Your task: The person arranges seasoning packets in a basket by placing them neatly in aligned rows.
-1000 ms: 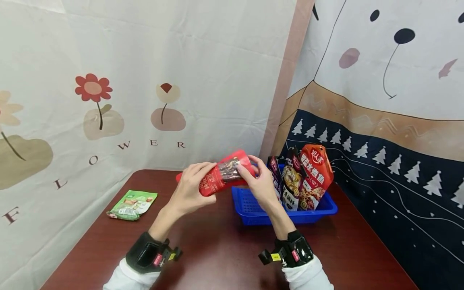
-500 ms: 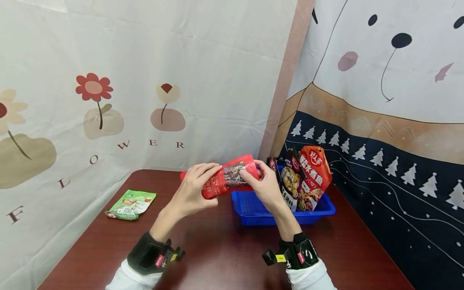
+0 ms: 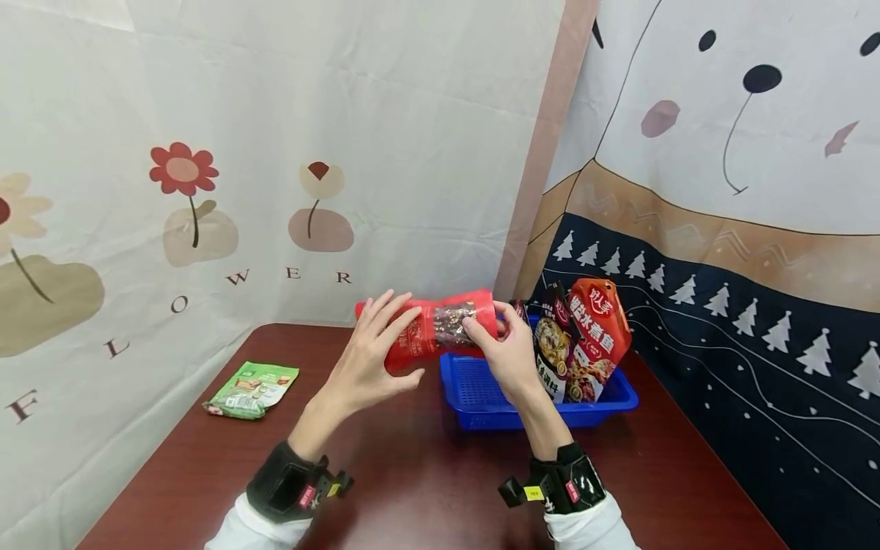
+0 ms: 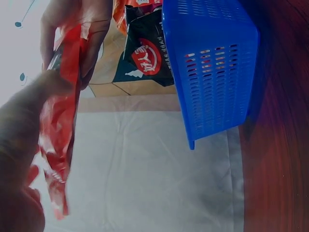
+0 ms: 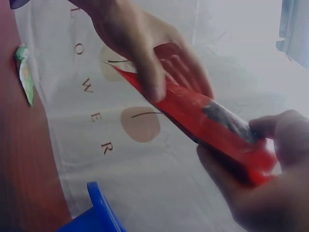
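A red packet (image 3: 440,332) with a clear window hangs in the air over the left end of a blue basket (image 3: 481,416), lying almost level. My left hand (image 3: 364,359) holds its left end, long fingers on one face and the thumb on the other. My right hand (image 3: 505,355) pinches its right end, next to the standing packets. The right wrist view shows the red packet (image 5: 203,118) slanting between both hands. In the left wrist view the red packet (image 4: 60,135) is edge-on, with the basket (image 4: 212,72) to its right.
Several sauce packets (image 3: 584,344) stand upright in the basket's right half. A green packet (image 3: 252,388) lies flat near the dark wooden table's (image 3: 412,473) left edge. Printed cloth backdrops close off the back and right sides.
The red packet has shifted a little right and risen slightly over the basket. My left fingers have straightened and spread along it. The right hand keeps its pinch.
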Available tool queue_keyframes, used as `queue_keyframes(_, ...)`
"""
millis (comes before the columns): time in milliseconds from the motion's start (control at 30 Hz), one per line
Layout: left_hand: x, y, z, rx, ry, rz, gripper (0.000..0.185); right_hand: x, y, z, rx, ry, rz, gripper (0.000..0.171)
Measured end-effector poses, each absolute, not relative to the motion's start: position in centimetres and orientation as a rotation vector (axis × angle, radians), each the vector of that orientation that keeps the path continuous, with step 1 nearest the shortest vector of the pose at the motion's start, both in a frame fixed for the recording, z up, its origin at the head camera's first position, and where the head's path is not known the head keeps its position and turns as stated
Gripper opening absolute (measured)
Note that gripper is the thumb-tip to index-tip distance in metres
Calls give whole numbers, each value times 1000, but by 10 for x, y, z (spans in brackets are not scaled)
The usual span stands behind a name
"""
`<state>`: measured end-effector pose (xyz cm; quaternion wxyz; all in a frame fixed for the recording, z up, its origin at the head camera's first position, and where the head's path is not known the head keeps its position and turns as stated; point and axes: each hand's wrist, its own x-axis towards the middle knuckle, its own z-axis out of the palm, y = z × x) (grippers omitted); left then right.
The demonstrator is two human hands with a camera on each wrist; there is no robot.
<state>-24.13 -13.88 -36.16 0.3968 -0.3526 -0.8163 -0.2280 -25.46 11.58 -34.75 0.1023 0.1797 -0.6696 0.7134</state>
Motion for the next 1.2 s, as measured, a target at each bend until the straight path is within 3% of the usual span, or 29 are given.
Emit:
queue_keyframes(133, -240, -135, -360, -875, -1929, -719, 79, -254, 114, -349, 468, -1795, 2219, 43)
queue_keyframes(467, -237, -127, -358, -815, -1538, -916, 27, -252, 106, -348, 443, -1375, 2414, 45)
queue_keyframes(667, -243, -128, -367, -780, -1587, -1009, 13, -250, 102, -347, 444, -1225, 2464, 49)
queue_keyframes(800, -244, -129, -376, -675, -1762, -1132, 17, -247, 98, -346, 508, -1148, 2496, 49)
queue_keyframes(967, -241, -128, -375, -617, -1928, -1548, 43, -243, 93, -346, 588, -1147, 2499, 49)
queue_keyframes(1067, -239, -126, -372, -629, -1847, -1871, 56, -242, 89, -348, 613, -1162, 2496, 47)
queue_keyframes(1200, -236, -122, -366, -616, -1664, -2149, 60, -241, 85, -350, 637, -1171, 2499, 43)
